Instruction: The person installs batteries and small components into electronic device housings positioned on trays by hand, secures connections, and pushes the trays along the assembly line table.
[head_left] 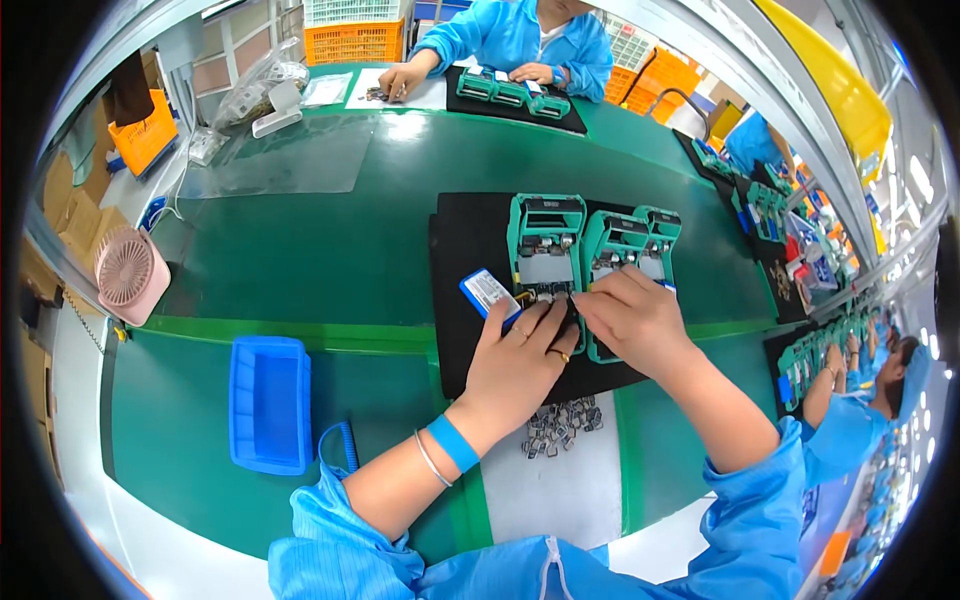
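Note:
Three green plastic housings stand side by side on a black mat (470, 230). My left hand (515, 370) reaches over the lower part of the leftmost housing (548, 225), its fingers apart and bent slightly, the tips at small parts inside. Beside its index finger lies a blue-and-white battery pack (487, 293), with thin yellow and red wires running toward the housing. My right hand (640, 325) is closed in a pinch at the right side of the same housing; what the fingertips hold is too small to make out. That hand partly covers the middle housing (618, 235). The third housing (658, 225) stands behind it.
Small metal parts (562, 428) lie piled on a white sheet (555, 500) near me. A blue bin (270, 405) and a pink fan (130, 270) are at left. Across the green table (400, 250), a co-worker (520, 40) handles similar housings; others work at right.

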